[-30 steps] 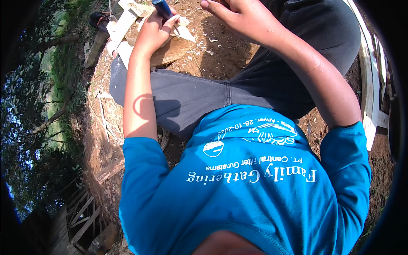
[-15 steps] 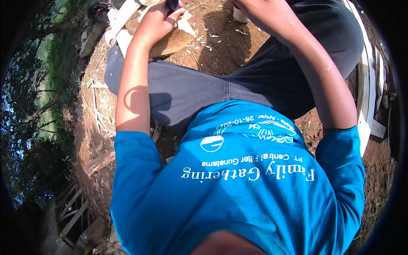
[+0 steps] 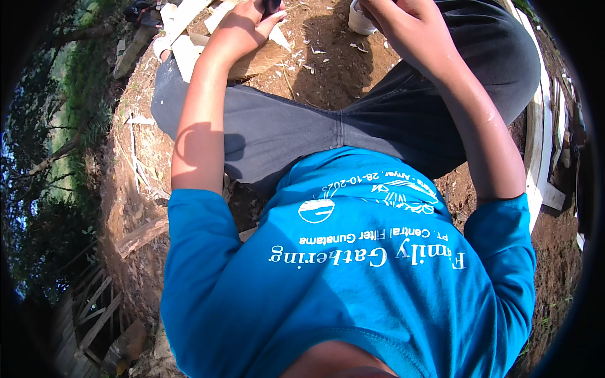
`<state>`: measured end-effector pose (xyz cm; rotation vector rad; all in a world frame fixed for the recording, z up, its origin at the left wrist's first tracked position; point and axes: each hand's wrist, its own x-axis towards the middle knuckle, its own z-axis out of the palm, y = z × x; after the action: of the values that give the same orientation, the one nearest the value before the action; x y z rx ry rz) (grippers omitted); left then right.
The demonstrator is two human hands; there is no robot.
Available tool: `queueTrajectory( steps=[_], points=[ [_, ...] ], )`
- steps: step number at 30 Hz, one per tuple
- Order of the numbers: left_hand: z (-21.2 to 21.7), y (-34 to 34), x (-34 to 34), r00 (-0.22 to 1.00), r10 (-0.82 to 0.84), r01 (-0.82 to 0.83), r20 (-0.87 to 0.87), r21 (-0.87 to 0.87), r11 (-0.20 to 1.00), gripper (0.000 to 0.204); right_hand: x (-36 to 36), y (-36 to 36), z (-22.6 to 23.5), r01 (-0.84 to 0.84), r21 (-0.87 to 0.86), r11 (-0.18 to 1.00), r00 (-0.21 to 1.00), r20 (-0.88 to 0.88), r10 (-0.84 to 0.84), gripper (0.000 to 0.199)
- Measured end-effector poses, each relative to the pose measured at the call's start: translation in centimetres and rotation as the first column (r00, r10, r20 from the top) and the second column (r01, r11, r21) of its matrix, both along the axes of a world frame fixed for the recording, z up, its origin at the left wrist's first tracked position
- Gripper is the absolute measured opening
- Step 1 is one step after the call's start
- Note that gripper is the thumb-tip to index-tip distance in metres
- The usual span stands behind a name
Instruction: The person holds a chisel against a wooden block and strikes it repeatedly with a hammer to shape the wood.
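Note:
My left hand (image 3: 244, 28) is at the top of the view, left of centre. Its fingers are closed around a dark, handle-like thing (image 3: 271, 6) that runs off the upper edge, so its kind does not show. Just below that hand lies a brown wooden block (image 3: 259, 60), with pale pointed wood pieces beside it. My right hand (image 3: 413, 28) is farther right, also at the upper edge. Its fingers look curled, and their tips are partly cut off; anything within them is hidden.
Wood chips (image 3: 309, 67) are scattered over the brown soil between my legs. Pale boards (image 3: 184, 55) lie at the upper left, and long planks (image 3: 539, 135) run along the right. A rough wood piece (image 3: 142, 237) rests on the ground at the left. A white shoe (image 3: 360, 19) shows near my right hand.
My right hand has shifted slightly down in the view, showing more of its curled fingers and the white shoe. My left hand has moved a little right, still around the dark thing.

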<state>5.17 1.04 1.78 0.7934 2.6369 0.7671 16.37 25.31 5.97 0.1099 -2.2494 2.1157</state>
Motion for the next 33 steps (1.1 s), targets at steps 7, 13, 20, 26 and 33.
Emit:
queueTrajectory(
  steps=[7, 13, 20, 26, 33],
  points=[
    [1.3, 0.2, 0.4, 1.000, 0.013, -0.013, -0.012, -0.048, 0.999, 0.036, 2.0, -1.1, 0.6, 0.025, 0.478, 0.878, 0.995, 0.076, -0.069, 0.024],
    [0.0, -0.3, 0.1, 0.999, -0.015, 0.014, 0.031, 0.023, 1.000, 0.035, 1.7, -1.8, 0.0, -0.069, 0.562, 0.824, 0.993, 0.121, 0.001, 0.020],
    [-2.2, -1.6, -0.7, 0.998, -0.028, 0.030, -0.062, 0.028, 0.999, 0.035, 1.7, -1.8, -1.0, -0.003, 0.572, 0.820, 0.996, 0.079, -0.051, 0.017],
    [-1.7, -1.0, -0.5, 0.998, -0.005, 0.003, -0.060, -0.045, 0.999, 0.041, 1.7, -3.3, -1.5, 0.177, 0.470, 0.865, 0.984, -0.114, -0.140, 0.014],
    [-3.7, -1.6, -1.1, 1.000, -0.021, 0.020, 0.023, 0.058, 0.998, 0.037, 1.2, -2.3, -2.5, 0.145, 0.390, 0.909, 0.978, -0.193, -0.073, 0.022]
  ],
)
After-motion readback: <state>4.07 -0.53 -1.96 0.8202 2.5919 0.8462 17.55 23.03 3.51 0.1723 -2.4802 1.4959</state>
